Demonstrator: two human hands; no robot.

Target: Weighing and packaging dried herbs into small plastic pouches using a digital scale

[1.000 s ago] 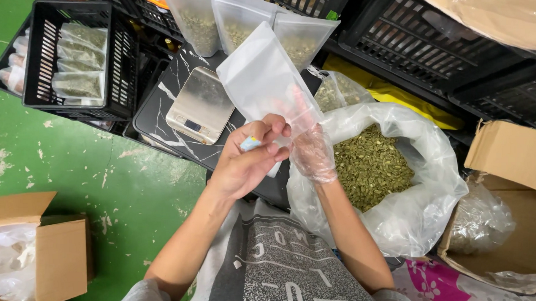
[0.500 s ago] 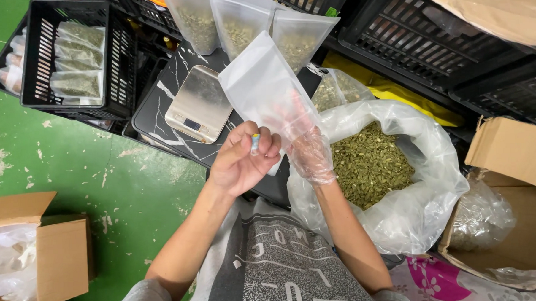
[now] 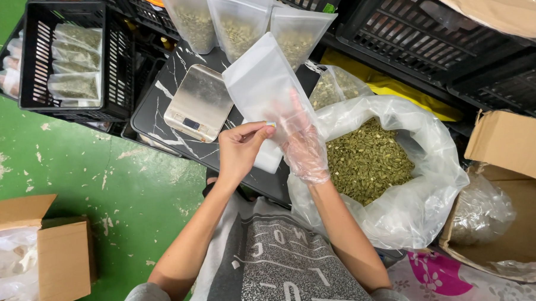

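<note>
My right hand (image 3: 302, 144), in a clear plastic glove, holds an empty frosted white pouch (image 3: 260, 88) upright above a black marble-patterned tray (image 3: 159, 107). My left hand (image 3: 239, 150) is bare and pinches the pouch's lower edge with thumb and fingers, a small pale item between the fingertips. A silver kitchen scale (image 3: 198, 103) sits on the tray just left of the pouch. A large clear bag of green seeds (image 3: 369, 159) lies open to the right of my hands.
Three filled pouches (image 3: 240, 21) stand at the tray's far edge. A black crate (image 3: 69, 56) at the left holds sealed seed packs. More black crates (image 3: 454, 37) lie at the upper right, cardboard boxes (image 3: 506, 154) at the right and lower left (image 3: 52, 259). The floor (image 3: 103, 186) is green.
My left hand has slid from the pouch's bottom corner up along its lower edge. The pouch has tilted slightly and my gloved right hand stays behind it.
</note>
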